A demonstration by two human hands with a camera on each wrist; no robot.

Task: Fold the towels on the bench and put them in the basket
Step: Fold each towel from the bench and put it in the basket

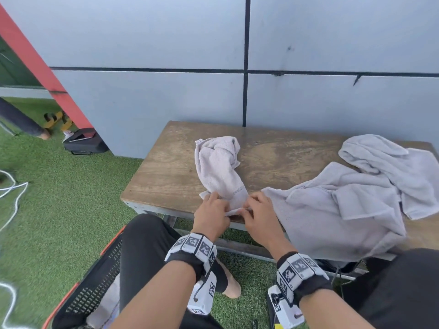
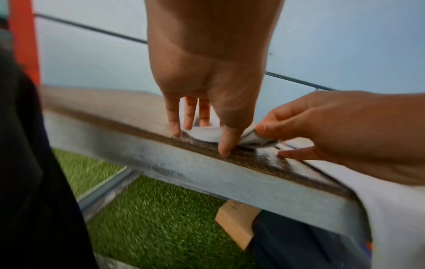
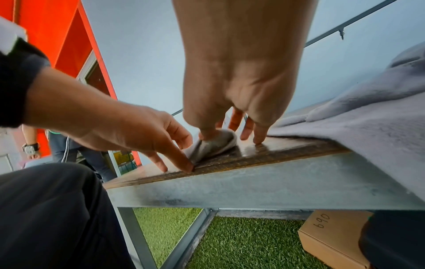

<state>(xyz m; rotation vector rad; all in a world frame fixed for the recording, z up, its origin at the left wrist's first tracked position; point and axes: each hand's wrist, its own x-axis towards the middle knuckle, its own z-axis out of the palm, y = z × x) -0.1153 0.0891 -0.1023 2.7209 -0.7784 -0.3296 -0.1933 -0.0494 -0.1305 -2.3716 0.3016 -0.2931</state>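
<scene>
A small pale towel point(image 1: 221, 167) lies crumpled on the wooden bench point(image 1: 166, 172), and its near end reaches the front edge. My left hand point(image 1: 222, 207) and right hand point(image 1: 249, 206) meet at that end, and each pinches a corner of the cloth. In the left wrist view my left hand point(image 2: 200, 140) holds the towel point(image 2: 207, 134) against the bench edge. In the right wrist view my right hand point(image 3: 220, 134) grips the towel point(image 3: 218, 145) between thumb and fingers. A larger grey towel point(image 1: 344, 193) sprawls unfolded on the bench's right side. The black basket point(image 1: 95, 288) with an orange rim stands on the grass at lower left.
A grey panelled wall stands right behind the bench. My legs are on either side of the hands. A cardboard box point(image 3: 333, 236) sits under the bench. A black bag point(image 1: 85, 143), a white cord point(image 1: 14, 193) and another person's leg point(image 1: 21, 122) are on the grass at left.
</scene>
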